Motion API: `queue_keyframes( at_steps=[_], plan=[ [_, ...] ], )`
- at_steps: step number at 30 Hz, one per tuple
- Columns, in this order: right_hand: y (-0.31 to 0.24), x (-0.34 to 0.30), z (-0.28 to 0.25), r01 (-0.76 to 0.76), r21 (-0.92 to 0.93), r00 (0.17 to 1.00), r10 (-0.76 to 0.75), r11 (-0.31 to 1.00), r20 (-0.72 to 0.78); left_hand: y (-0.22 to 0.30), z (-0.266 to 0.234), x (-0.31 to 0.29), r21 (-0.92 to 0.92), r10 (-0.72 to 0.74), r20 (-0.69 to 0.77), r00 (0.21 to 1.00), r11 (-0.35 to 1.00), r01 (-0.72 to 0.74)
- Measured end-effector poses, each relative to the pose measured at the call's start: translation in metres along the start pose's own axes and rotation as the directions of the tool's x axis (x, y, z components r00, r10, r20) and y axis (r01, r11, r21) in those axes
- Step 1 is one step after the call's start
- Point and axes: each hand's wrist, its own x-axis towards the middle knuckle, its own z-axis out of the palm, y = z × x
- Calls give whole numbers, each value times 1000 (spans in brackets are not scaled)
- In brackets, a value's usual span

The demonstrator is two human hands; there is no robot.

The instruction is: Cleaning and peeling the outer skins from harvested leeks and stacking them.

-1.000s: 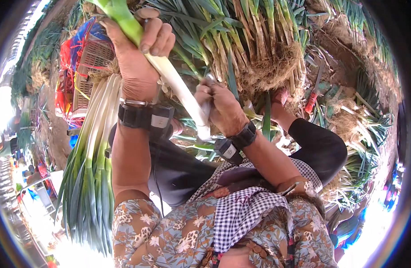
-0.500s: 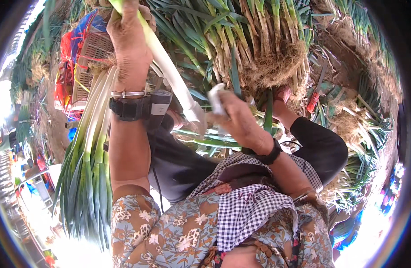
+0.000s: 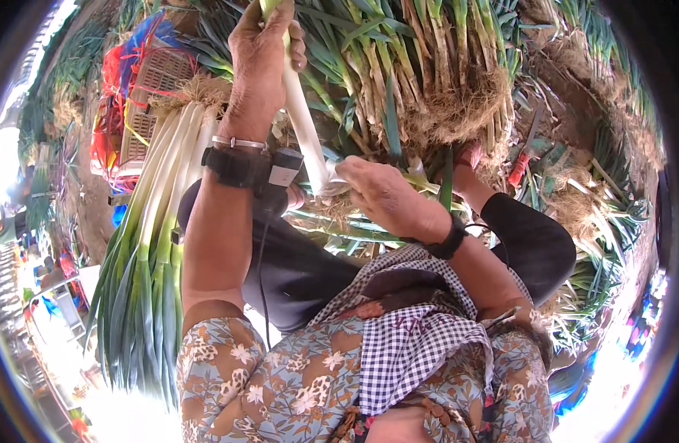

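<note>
Left hand (image 3: 264, 59): fingers wrapped round a leek (image 3: 304, 122), which slants above the person's lap, its white end down by the right hand (image 3: 389, 196). Right fingers curled at that end; from here I cannot tell what they pinch. Bunch (image 3: 151, 214) at left, roots near basket (image 3: 162, 74). Red-handled knife (image 3: 518, 170) at right, beside heap (image 3: 443, 81).

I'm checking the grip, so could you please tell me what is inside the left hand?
The left hand holds a leek: green shows above the grip, white below. The stretch inside the closed hand is covered and cannot be seen.
</note>
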Motion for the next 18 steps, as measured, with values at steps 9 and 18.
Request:
queue_keyframes(
  at_steps=[9,18],
  plan=[
    [-12,-86,16,-151,-305,986,167,940,26,21,-20,25,87,103,-297,949,993,-80],
    [-1,-34,-20,-192,-71,979,186,979,-80,18,-23,14,24,229,-215,949,973,-229]
  ],
)
